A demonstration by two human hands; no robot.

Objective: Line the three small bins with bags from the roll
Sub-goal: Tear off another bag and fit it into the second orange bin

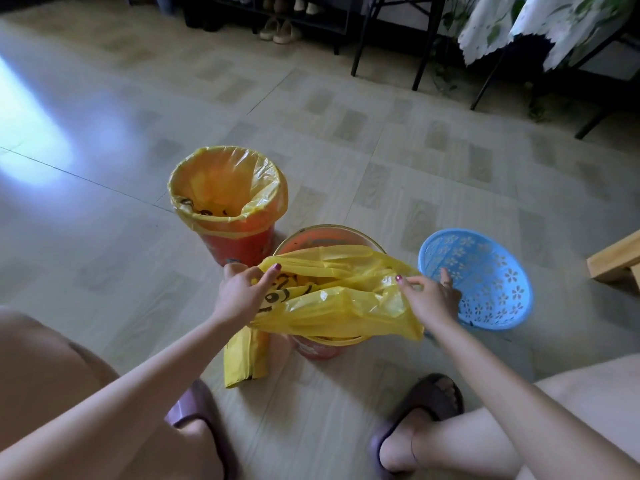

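Three small bins stand on the floor. The far red bin [239, 242] is lined with a yellow bag [227, 183] folded over its rim. The middle red bin [325, 235] is mostly covered by a second yellow bag [343, 303] with black print, spread over its mouth. My left hand [239, 292] pinches that bag's left edge and my right hand [429, 297] pinches its right edge. The blue perforated bin [485, 271] to the right holds no bag. A flat yellow stack of folded bags [244, 358] lies on the floor below my left hand.
My feet in purple slippers [426, 407] rest close in front of the bins. A wooden stool corner [616, 261] juts in at the right. Black table legs [426, 39], a hanging cloth and a shoe rack stand at the back.
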